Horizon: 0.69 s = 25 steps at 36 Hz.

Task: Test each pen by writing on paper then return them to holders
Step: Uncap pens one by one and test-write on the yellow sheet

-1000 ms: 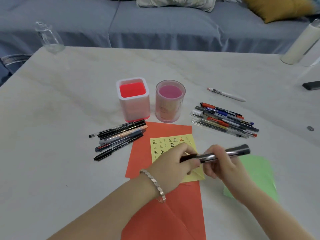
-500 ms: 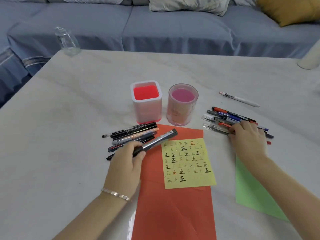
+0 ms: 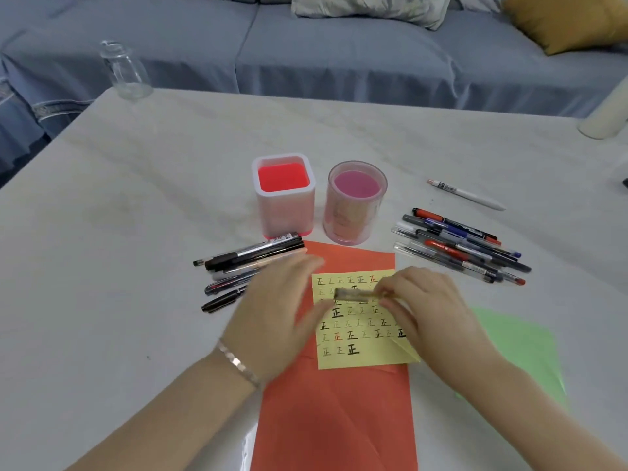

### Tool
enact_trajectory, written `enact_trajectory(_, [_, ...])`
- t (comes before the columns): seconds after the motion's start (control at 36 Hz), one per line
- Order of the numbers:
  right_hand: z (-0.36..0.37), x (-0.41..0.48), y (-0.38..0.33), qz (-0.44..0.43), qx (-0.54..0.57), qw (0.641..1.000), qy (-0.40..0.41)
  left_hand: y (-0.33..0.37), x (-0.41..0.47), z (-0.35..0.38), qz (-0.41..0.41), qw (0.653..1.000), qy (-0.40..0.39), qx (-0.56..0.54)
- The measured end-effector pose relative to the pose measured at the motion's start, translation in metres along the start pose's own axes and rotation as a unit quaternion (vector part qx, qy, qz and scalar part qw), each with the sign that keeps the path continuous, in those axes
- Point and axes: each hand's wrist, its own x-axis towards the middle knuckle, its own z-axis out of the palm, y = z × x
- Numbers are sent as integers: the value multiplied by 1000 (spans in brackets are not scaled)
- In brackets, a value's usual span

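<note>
Holders: two; square holder (image 3: 283, 212) is showing red inside, round holder (image 3: 356, 215) pink.
Pen (image 3: 356, 294): my right hand (image 3: 431, 307) is pinching it over the yellow paper (image 3: 360, 334).
Left hand (image 3: 272, 311): fingers straight, blurred.
Loose pens: left pile (image 3: 244, 263), right pile (image 3: 458, 246), one white pen (image 3: 465, 194).

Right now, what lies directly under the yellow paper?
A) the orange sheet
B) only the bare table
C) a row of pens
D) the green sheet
A: the yellow paper lies on top of the orange sheet, while the green sheet is off to the right.
</note>
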Motion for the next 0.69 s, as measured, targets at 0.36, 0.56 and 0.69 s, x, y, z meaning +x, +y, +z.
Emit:
enact_trajectory(0.36, [-20,-16,-44,226,264,917,193,39,-19,15,-81,980,-13,-180])
enact_trajectory(0.56, [-7,-13,-59,365,536,761,29,41,-24,22,2,980,-39,-195])
enact_trajectory(0.69, [7,-15,-62,366,492,787,68,45,-31,24,15,982,-49,-182])
